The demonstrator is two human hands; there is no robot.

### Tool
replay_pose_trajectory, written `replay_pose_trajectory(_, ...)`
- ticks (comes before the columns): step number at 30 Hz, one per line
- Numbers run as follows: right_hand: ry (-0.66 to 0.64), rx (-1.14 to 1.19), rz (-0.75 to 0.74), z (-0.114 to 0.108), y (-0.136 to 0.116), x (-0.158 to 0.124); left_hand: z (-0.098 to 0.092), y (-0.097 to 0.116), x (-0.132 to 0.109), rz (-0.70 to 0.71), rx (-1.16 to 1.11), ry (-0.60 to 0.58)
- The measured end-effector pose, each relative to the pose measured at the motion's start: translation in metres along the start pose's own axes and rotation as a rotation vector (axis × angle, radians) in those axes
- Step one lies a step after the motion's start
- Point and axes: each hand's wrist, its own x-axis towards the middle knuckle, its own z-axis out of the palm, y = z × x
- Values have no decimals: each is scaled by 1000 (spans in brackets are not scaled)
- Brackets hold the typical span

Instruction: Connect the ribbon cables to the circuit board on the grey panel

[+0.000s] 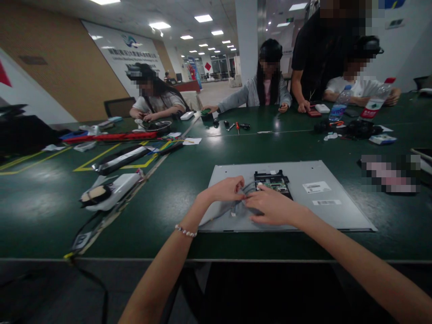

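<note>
In front of me a flat silver panel lies on the green table, with two white labels on its right part. A black bracket with a green circuit board sits at its upper middle. Grey cable runs from the panel's lower left edge toward that board. My left hand, fingers curled, is closed on the cable left of the board. Just below the board, my right hand has its fingertips together at the same cable, close to the left hand. The fingers partly cover the cable and board.
A white device and a black-and-white tool-like object lie left on the green table. Screwdrivers lie farther back. Bottles stand at right rear, and a blurred phone-like object lies right. Several people are across the table.
</note>
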Motion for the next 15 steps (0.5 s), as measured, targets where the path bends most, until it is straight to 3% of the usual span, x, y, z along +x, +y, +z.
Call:
replay_pose_trajectory(8,-82,34,140,13,-39,-34,-1,5,1,-51,92,-38)
replay_pose_trajectory(15,-42,119,192,13,-42,-54,6,31,-8,-71,330,5)
